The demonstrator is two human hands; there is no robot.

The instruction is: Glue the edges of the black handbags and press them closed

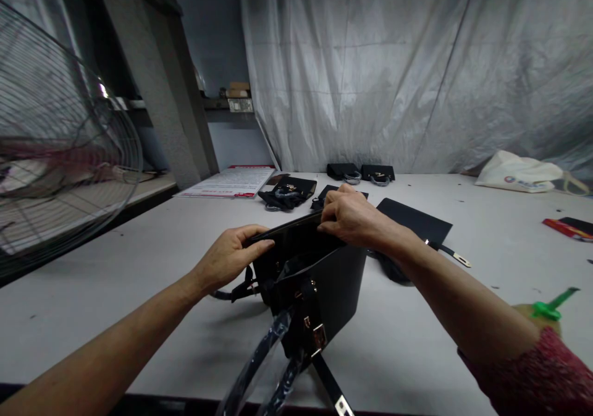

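Note:
A black handbag [336,292] stands near the front of the pale table, its top open. Its plastic-wrapped handles [266,354] hang toward me, and a strap with a gold metal end dangles beside them. My left hand [231,255] pinches the far rim at its left end, thumb on the inner side. Farther right along the same rim, my right hand [347,215] grips the edge with bent fingers. The bag's inside is dark.
Behind the bag lie more black bags [290,192] and a black panel [414,218]. A printed board [227,181] is at the back left, a wire fan guard [60,131] at far left. On the right are a white cloth bag [514,172] and a green-capped bottle [546,311].

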